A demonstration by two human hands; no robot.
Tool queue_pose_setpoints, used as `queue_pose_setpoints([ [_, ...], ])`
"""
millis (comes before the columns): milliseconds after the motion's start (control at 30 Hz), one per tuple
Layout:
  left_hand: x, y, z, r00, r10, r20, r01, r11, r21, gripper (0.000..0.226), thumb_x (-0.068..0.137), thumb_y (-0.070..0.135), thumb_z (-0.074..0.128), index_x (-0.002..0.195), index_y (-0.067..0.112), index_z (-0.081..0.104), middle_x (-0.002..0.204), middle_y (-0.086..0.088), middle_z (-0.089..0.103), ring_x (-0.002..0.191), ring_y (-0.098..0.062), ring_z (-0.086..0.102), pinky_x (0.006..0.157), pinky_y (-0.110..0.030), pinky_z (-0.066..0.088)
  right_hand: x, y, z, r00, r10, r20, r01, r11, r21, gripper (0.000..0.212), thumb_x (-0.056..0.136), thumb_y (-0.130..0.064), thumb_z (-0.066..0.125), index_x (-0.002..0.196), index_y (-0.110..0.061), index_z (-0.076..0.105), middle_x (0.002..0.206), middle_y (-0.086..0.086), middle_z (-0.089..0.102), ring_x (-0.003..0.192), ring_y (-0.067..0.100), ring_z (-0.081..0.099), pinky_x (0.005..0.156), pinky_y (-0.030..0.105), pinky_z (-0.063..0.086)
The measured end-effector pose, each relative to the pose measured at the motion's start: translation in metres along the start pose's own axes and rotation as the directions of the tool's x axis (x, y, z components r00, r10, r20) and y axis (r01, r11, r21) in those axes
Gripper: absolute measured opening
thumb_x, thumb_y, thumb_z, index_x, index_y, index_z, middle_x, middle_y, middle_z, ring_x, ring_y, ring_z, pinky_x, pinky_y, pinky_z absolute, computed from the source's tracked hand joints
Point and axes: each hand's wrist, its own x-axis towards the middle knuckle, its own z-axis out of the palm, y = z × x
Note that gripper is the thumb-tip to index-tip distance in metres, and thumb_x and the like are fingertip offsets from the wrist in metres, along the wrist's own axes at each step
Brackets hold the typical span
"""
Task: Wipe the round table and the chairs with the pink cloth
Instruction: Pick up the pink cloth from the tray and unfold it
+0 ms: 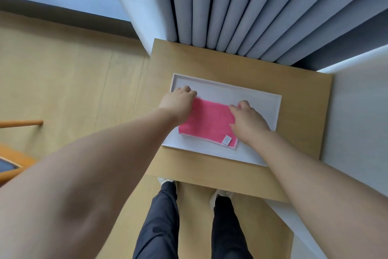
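Note:
A folded pink cloth (206, 121) with a small white label at its near right corner lies flat in a white rectangular tray (258, 99). My left hand (178, 101) is at the cloth's far left corner, fingers curled down over its edge. My right hand (247, 120) is at the cloth's right edge, with the thumb on the fabric and the fingers curled round the side. Part of an orange wooden chair (14, 166) shows at the left edge. The round table is out of view.
The tray sits on a small square wooden stand (210, 177) against grey curtains (220, 7). A white wall ledge (357, 112) borders the stand on the right. Wooden floor (73, 80) stretches to the left, below a window. My legs and shoes stand just before the stand.

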Motion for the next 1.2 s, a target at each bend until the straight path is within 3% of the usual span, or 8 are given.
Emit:
queue_pose_setpoints([
  [200, 0.008, 0.002, 0.002, 1.000, 0.003, -0.030, -0.003, 1.000, -0.003, 0.020, 0.093, 0.010, 0.045, 0.105, 0.013, 0.061, 0.104, -0.007, 0.055, 0.098, -0.028, 0.053, 0.067, -0.037, 0.047, 0.012, 0.002, 0.005, 0.992, -0.013, -0.128, 0.002, 0.996, -0.085, 0.022, 0.088, -0.001, 0.050, 0.107, -0.011, 0.052, 0.109, 0.010, 0.051, 0.096, 0.029, 0.052, 0.068, 0.032, 0.035],
  [333, 0.003, 0.002, -0.009, 0.999, 0.043, 0.008, -0.042, 0.999, -0.027, 0.020, 0.094, 0.016, 0.043, 0.100, 0.017, 0.063, 0.100, -0.003, 0.056, 0.084, -0.026, 0.056, 0.059, -0.030, 0.039, 0.010, 0.003, 0.002, 0.986, -0.001, -0.165, -0.020, 0.992, -0.125, 0.027, 0.085, 0.004, 0.045, 0.101, -0.012, 0.057, 0.099, 0.007, 0.060, 0.093, 0.027, 0.051, 0.066, 0.031, 0.034],
  [533, -0.027, -0.009, -0.062, 0.995, 0.083, 0.053, -0.083, 0.997, -0.009, 0.020, 0.092, 0.018, 0.046, 0.098, 0.016, 0.066, 0.098, -0.003, 0.062, 0.084, -0.026, 0.060, 0.067, -0.035, 0.051, -0.017, -0.014, -0.041, 0.974, -0.062, -0.220, 0.032, 0.990, -0.139, 0.023, 0.081, 0.007, 0.045, 0.089, -0.012, 0.057, 0.091, 0.005, 0.054, 0.086, 0.028, 0.049, 0.060, 0.031, 0.030],
  [667, -0.062, -0.016, -0.121, 0.994, 0.099, -0.056, -0.098, 0.995, 0.023, 0.023, 0.097, 0.025, 0.043, 0.098, 0.014, 0.063, 0.096, -0.004, 0.061, 0.083, -0.026, 0.059, 0.067, -0.038, 0.052, -0.047, -0.038, -0.092, 0.931, -0.150, -0.334, 0.091, 0.978, -0.186, 0.020, 0.084, 0.002, 0.048, 0.088, -0.014, 0.059, 0.084, -0.002, 0.047, 0.079, 0.023, 0.041, 0.059, 0.032, 0.026],
  [800, -0.108, -0.030, -0.194, 0.978, 0.090, -0.187, -0.092, 0.996, -0.006, 0.023, 0.095, 0.028, 0.045, 0.099, 0.018, 0.065, 0.098, -0.001, 0.062, 0.085, -0.025, 0.059, 0.071, -0.039, 0.052, -0.079, -0.072, -0.153, 0.859, -0.213, -0.466, 0.136, 0.971, -0.194, 0.018, 0.086, -0.003, 0.049, 0.091, -0.017, 0.060, 0.091, 0.001, 0.053, 0.081, 0.027, 0.051, 0.058, 0.032, 0.024],
  [933, -0.169, -0.048, -0.265, 0.956, 0.065, -0.286, -0.071, 0.997, -0.012, 0.019, 0.094, 0.031, 0.046, 0.100, 0.024, 0.062, 0.098, 0.002, 0.063, 0.090, -0.024, 0.059, 0.072, -0.035, 0.048, -0.119, -0.120, -0.219, 0.804, -0.270, -0.530, 0.193, 0.961, -0.196, 0.013, 0.088, -0.008, 0.049, 0.088, -0.020, 0.054, 0.091, 0.001, 0.052, 0.076, 0.031, 0.056, 0.058, 0.033, 0.035],
  [1100, -0.266, -0.064, -0.339, 0.904, 0.009, -0.427, -0.012, 1.000, -0.004, 0.017, 0.093, 0.029, 0.052, 0.101, 0.021, 0.066, 0.099, 0.000, 0.065, 0.080, -0.015, 0.050, 0.064, -0.027, 0.032, -0.173, -0.186, -0.290, 0.717, -0.387, -0.580, 0.440, 0.896, -0.054, 0.021, 0.093, -0.007, 0.045, 0.095, -0.017, 0.063, 0.093, 0.001, 0.056, 0.084, 0.024, 0.054, 0.072, 0.038, 0.047],
  [1200, -0.333, -0.071, -0.363, 0.847, -0.096, -0.522, 0.081, 0.995, -0.051, 0.016, 0.093, 0.031, 0.054, 0.101, 0.023, 0.066, 0.096, 0.003, 0.064, 0.081, -0.014, 0.052, 0.067, -0.028, 0.039, -0.202, -0.225, -0.322, 0.637, -0.456, -0.621, 0.590, 0.807, 0.012, 0.026, 0.092, -0.005, 0.045, 0.096, -0.017, 0.068, 0.095, 0.000, 0.060, 0.088, 0.021, 0.056, 0.078, 0.037, 0.049],
])
